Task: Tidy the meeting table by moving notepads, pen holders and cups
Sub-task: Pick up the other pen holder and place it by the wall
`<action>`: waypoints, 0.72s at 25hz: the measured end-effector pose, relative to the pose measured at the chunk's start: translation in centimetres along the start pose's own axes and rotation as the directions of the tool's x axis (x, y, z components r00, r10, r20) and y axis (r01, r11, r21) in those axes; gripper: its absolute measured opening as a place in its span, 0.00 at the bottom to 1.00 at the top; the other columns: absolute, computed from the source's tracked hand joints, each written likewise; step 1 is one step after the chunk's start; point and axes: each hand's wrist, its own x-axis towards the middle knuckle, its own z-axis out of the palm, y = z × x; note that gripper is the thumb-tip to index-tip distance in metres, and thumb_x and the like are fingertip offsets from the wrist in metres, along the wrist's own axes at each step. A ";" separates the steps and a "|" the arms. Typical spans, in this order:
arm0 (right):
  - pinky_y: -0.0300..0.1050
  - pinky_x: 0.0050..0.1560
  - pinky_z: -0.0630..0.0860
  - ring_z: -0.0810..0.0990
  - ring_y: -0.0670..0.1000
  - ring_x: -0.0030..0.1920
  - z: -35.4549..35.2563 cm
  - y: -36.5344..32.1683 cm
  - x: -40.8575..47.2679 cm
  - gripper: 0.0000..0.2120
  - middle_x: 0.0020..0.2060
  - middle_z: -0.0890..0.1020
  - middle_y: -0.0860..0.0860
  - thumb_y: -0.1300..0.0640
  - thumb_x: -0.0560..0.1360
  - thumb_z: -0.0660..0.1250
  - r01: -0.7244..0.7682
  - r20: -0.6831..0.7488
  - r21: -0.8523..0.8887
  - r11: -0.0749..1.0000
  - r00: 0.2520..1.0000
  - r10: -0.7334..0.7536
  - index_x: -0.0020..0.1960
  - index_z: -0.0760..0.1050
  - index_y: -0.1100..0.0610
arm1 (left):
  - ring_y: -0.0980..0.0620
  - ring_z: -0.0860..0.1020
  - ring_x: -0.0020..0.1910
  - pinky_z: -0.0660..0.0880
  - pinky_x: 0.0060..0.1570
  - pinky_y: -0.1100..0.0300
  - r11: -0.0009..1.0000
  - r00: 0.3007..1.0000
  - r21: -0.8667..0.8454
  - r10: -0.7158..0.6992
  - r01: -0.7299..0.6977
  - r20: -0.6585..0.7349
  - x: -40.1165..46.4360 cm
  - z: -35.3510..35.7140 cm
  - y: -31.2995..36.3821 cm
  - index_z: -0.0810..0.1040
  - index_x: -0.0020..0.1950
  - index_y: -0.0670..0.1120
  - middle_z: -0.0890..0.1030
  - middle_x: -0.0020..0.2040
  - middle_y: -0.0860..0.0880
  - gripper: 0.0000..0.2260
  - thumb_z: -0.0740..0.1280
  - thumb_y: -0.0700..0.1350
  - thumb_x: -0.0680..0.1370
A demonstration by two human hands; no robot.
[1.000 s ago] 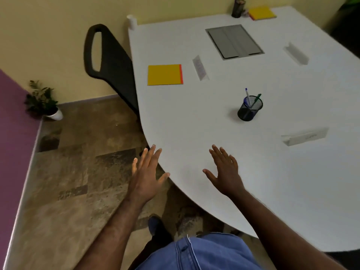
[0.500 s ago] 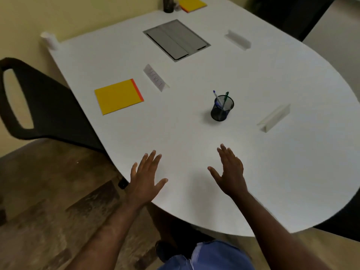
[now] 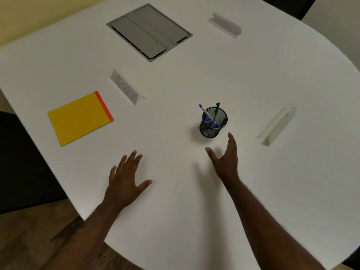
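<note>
Nearest to the camera are two bare forearms that reach over the rounded edge of the white table (image 3: 272,84). The left hand (image 3: 124,182) is flat above the tabletop with its fingers spread and straight, and it holds nothing. The right hand (image 3: 226,160) is turned on its side, with the thumb spread wide from the straight fingers. It also holds nothing, and its fingertips are near the pen holder but apart from it.

The one black mesh pen holder (image 3: 213,124) stands upright near the middle of the table, just beyond the right hand. In it I count two pens: one blue and white pen (image 3: 204,112) and one green pen (image 3: 216,109), both leaning.

To the left, well apart from the holder, one yellow notepad (image 3: 79,118) with an orange strip lies flat near the table's left edge.

There are three folded white name cards: one (image 3: 277,125) to the right of the holder, one (image 3: 126,87) with handwriting beyond the notepad, and one (image 3: 225,25) at the far side.

One grey hatch panel (image 3: 149,32) is set into the table top at the far end.
</note>
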 end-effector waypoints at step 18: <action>0.39 0.59 0.77 0.78 0.39 0.58 3.3 -0.2 9.8 0.40 0.59 0.78 0.40 0.55 0.58 0.82 0.029 -0.105 0.296 0.955 0.994 0.003 0.66 0.70 0.49 | 0.50 0.39 0.78 0.48 0.71 0.35 0.998 0.967 0.021 -0.062 0.058 0.246 5.3 4.6 -2.1 0.45 0.76 0.64 0.39 0.77 0.60 0.42 0.66 0.68 0.69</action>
